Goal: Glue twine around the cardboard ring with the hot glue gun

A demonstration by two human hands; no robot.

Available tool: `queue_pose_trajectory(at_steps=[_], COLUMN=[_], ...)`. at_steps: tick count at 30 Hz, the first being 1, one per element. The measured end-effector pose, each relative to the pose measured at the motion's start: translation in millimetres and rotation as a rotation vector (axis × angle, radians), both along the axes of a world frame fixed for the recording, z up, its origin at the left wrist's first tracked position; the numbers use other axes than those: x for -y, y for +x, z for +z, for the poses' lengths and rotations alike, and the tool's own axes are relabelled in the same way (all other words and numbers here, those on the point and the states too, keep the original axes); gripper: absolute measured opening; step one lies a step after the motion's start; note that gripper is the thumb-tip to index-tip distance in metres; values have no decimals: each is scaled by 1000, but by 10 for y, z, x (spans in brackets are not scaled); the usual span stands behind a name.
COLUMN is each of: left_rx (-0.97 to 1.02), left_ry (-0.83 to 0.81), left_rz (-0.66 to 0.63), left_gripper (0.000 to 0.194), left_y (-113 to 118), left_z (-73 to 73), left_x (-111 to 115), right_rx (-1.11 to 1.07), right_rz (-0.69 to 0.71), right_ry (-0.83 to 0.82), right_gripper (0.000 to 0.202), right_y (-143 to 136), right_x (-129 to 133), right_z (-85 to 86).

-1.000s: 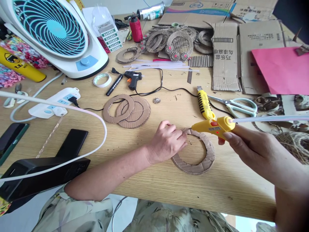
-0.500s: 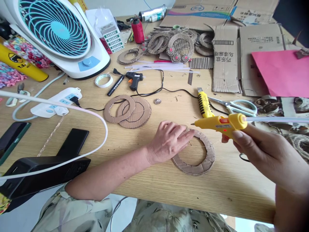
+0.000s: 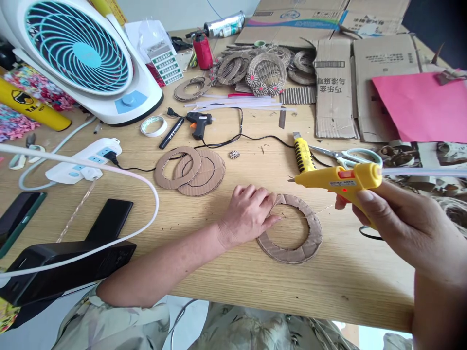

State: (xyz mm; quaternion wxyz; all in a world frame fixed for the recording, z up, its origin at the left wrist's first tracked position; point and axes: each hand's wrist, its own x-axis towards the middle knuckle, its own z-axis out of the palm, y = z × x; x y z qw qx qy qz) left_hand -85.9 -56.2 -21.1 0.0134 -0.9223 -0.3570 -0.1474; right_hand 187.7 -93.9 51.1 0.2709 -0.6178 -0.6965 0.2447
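Note:
My right hand [image 3: 390, 223] is wrapped round a yellow hot glue gun [image 3: 328, 179]. A clear glue stick [image 3: 419, 172] juts from its back, and a small red light glows on its side. The nozzle points left, above the far side of a cardboard ring [image 3: 314, 243] lying flat on the table. On the ring's left rim rests my left hand [image 3: 250, 214], fingers bent over the edge and thumb reaching into the opening. Between the ring and my right hand stretches a thin strand of twine [image 3: 321, 210]; its left end is hidden at my left fingers.
Beyond the ring lie a yellow utility knife [image 3: 302, 154] and scissors [image 3: 352, 156]. Another ring [image 3: 160, 167] overlaps a cardboard disc [image 3: 215, 175]. Farther back are a black glue gun [image 3: 200, 124], a fan [image 3: 146, 97] and cardboard sheets [image 3: 335, 97]. A white cable [image 3: 155, 189] loops at left.
My left thumb and fingers have drawn back left, baring more of the ring's upper rim. The glue gun has shifted slightly relative to the ring, and the twine shows more clearly.

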Motion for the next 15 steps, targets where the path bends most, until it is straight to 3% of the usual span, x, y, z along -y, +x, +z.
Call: queue_pose_trajectory(at_steps=[11, 15], left_rx=[-92, -118], left_ry=[-63, -96], left_rz=[-54, -58], left_gripper=[56, 53], left_y=[37, 53], left_z=[46, 89], left_x=[-20, -24], right_rx=[-259, -340], right_rz=[-14, -162], right_ry=[-148, -76], right_gripper=[45, 47], right_y=[63, -44], right_x=[-20, -21], right_z=[-10, 47])
